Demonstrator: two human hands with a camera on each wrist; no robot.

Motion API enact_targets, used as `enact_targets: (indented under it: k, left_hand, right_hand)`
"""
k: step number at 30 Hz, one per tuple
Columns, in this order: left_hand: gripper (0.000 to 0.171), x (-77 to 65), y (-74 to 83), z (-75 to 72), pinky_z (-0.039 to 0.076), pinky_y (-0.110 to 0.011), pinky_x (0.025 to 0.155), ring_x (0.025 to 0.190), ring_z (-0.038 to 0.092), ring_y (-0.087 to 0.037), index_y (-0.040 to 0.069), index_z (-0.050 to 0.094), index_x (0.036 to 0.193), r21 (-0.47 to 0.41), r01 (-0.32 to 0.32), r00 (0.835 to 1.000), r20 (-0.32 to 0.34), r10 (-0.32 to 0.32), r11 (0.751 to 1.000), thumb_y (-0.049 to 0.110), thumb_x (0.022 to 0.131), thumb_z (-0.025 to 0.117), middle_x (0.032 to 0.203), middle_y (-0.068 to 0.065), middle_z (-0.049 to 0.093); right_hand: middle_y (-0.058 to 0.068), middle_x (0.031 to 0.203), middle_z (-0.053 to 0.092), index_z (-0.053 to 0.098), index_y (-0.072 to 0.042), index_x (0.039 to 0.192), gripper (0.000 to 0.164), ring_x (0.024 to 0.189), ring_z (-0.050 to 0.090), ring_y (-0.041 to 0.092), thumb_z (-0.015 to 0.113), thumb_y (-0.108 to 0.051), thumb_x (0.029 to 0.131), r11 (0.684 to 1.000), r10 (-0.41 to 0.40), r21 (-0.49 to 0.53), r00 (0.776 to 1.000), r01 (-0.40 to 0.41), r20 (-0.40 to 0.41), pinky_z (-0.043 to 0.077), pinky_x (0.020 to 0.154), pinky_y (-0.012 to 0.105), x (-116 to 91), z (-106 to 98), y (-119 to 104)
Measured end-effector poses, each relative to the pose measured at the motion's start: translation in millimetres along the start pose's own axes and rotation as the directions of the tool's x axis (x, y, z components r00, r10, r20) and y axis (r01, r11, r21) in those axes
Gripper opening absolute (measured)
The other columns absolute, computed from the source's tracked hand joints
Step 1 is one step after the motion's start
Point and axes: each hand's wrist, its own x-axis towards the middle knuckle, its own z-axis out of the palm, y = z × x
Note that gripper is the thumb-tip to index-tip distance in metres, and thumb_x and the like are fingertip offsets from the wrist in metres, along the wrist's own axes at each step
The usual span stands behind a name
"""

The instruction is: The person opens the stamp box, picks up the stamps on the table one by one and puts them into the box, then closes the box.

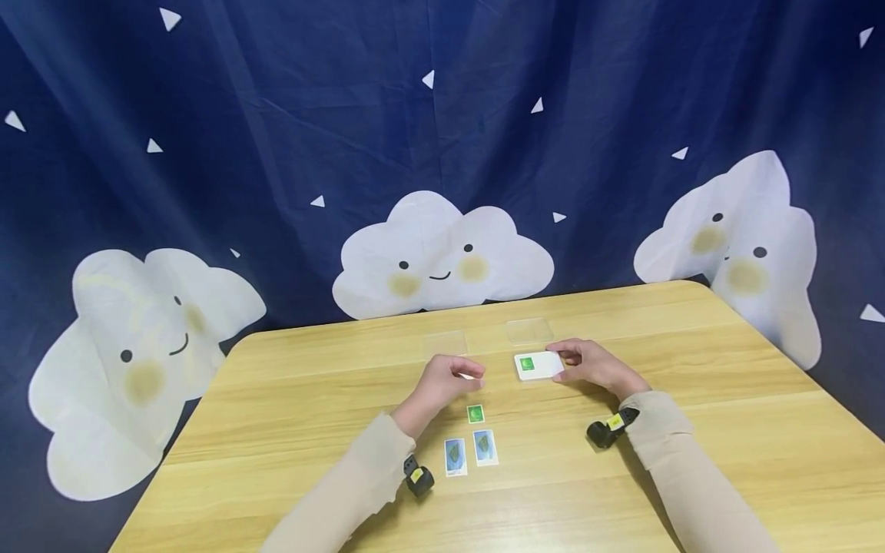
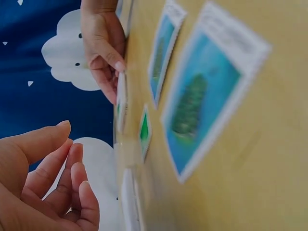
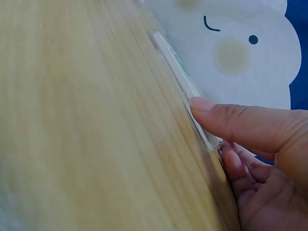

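My right hand (image 1: 598, 365) holds the right edge of a shallow clear case (image 1: 549, 367) with white content, a small green stamp (image 1: 528, 364) on its top. In the right wrist view the thumb (image 3: 216, 113) presses on the case's near side, with curled fingers at its end. My left hand (image 1: 442, 380) hovers to the left, fingers loosely bent and nothing between thumb and fingertips in the left wrist view. Below it stands a second white-filled case (image 2: 129, 202), mostly hidden in the head view. A green stamp (image 1: 475, 414) and two blue island stamps (image 1: 455, 457) lie nearer me.
Two clear flat lids (image 1: 529, 331) lie behind the cases on the wooden table (image 1: 311, 399). A dark blue curtain (image 1: 276, 153) with clouds hangs behind the table's far edge. Black cameras (image 1: 419, 480) are strapped to both wrists.
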Motion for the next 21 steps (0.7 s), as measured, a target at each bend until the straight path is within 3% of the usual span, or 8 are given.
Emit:
enact_targets:
  k: [10, 21]
  left_hand:
    - [0.020, -13.2, -12.4, -2.9, 0.047, -0.024, 0.067, 0.079, 0.057, -0.013, 0.002, 0.071, 0.096, 0.012, 0.046, 0.998, 0.048, -0.047, 0.999, 0.005, 0.077, 0.075, 0.092, -0.002, 0.069]
    - [0.022, -18.2, -22.2, -4.6, 0.052, -0.028, 0.079, 0.085, 0.065, -0.016, 0.000, 0.070, 0.093, 0.010, 0.031, 0.997, 0.070, -0.031, 0.999, -0.005, 0.072, 0.075, 0.091, -0.008, 0.071]
  right_hand:
    - [0.028, 0.121, 0.055, 0.049, 0.012, 0.128, 0.060, 0.105, 0.053, 0.031, 0.075, -0.003, 0.076, 1.000, -0.017, -0.013, 1.000, 0.017, -0.001, 0.043, 0.080, 0.021, 1, -1, 2]
    - [0.028, 0.121, 0.054, 0.049, 0.012, 0.128, 0.060, 0.104, 0.053, 0.031, 0.075, -0.002, 0.076, 1.000, -0.012, -0.007, 1.000, 0.012, 0.000, 0.043, 0.079, 0.020, 0, 0, 0]
